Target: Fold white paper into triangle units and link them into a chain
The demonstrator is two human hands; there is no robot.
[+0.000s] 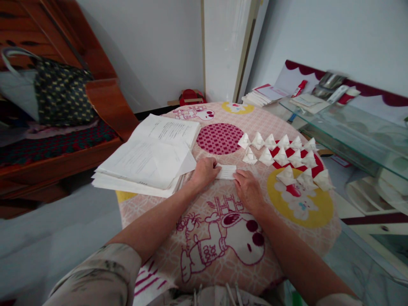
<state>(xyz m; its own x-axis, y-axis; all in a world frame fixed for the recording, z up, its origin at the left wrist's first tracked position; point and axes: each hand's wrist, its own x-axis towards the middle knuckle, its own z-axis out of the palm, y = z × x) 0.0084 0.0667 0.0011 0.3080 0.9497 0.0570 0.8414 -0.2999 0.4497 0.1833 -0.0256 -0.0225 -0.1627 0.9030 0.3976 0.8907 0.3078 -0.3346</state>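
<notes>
My left hand and my right hand both press on a small folded strip of white paper lying on the cartoon-printed cloth. The left hand's fingers curl over the strip's left end. The right hand's fingers are drawn together at the strip's lower right edge. Several finished folded white paper pieces lie in rows to the right of my hands. A stack of printed white sheets sits to the left, touching my left hand's side.
A glass counter with booklets and small items stands at the right. A wooden bench with a dotted bag is at the left. A red object lies on the floor behind the cloth.
</notes>
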